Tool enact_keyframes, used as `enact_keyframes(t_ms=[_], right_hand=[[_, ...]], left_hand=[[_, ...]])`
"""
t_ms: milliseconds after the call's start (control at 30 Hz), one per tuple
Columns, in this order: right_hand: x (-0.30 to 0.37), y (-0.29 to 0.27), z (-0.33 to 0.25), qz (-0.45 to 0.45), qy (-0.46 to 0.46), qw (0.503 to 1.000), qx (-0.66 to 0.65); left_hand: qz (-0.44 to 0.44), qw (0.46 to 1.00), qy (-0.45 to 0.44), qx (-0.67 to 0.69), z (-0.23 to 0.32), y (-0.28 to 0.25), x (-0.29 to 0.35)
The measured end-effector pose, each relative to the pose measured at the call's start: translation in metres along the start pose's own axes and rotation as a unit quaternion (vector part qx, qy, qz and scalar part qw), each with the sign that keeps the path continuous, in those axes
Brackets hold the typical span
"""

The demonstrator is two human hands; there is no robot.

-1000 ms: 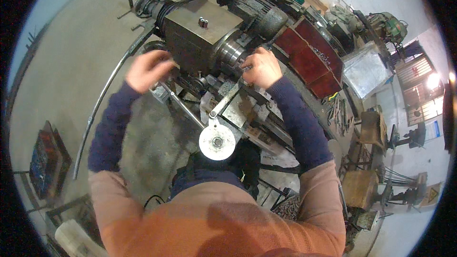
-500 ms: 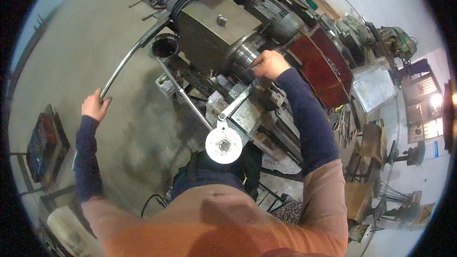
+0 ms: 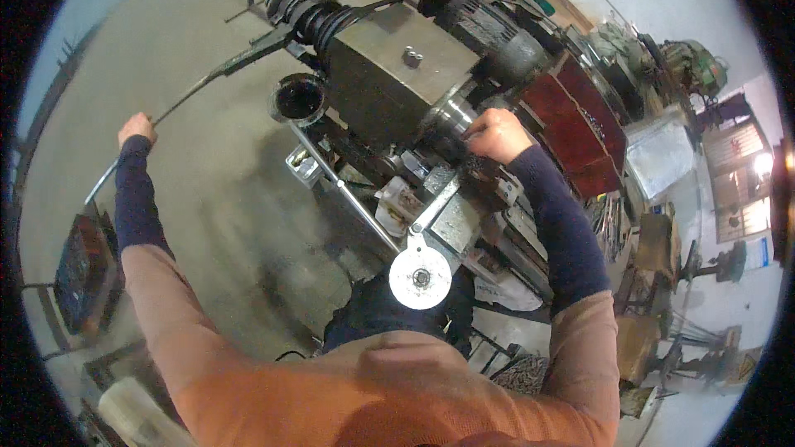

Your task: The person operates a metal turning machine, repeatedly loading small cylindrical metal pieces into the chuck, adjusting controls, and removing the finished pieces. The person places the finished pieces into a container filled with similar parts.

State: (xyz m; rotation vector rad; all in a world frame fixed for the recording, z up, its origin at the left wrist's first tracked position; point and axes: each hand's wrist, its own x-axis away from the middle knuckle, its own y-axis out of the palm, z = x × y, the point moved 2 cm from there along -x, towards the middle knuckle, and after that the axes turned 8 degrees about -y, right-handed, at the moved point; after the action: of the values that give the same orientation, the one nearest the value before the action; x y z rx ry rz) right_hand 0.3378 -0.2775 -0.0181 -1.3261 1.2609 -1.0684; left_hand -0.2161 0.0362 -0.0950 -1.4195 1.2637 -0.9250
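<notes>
My left hand [image 3: 137, 128] is wrapped round a long metal lever [image 3: 184, 99], which runs from the rear left of a lathe-like machine and sticks out past my fist. At the other side, my right hand [image 3: 499, 136] is closed, fingers curled, right at the front of a shiny steel spindle nose [image 3: 452, 114]. What those fingers pinch is too small and too hidden to make out. The spindle comes out of a box-shaped metal headstock [image 3: 397, 66]. Nearer my body, a round pale disc [image 3: 420, 279] sits on a crank arm [image 3: 435, 205].
Left of the headstock is a dark open-ended round tube [image 3: 300, 99], with a metal rod [image 3: 348, 190] below it. A motor [image 3: 495, 37] and a dark red panel [image 3: 575, 124] stand behind the spindle. A dark crate-like object [image 3: 85, 273] is at far left.
My left hand has swung the lever outward, to the left and farther from my body. My right hand stays at the spindle. The whole view has shifted slightly.
</notes>
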Motion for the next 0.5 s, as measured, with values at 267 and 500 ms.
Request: enact_keyframes(t_ms=[267,500], right_hand=[[0.101,-0.031,-0.018,0.274,-0.083,0.958,0.011],[0.314,-0.022,0.012,0.218,0.206,0.953,-0.049]], left_hand=[[0.143,0.876,0.169,0.430,0.155,0.111,0.085],[-0.121,0.939,0.314,0.071,0.271,0.139,0.139]])
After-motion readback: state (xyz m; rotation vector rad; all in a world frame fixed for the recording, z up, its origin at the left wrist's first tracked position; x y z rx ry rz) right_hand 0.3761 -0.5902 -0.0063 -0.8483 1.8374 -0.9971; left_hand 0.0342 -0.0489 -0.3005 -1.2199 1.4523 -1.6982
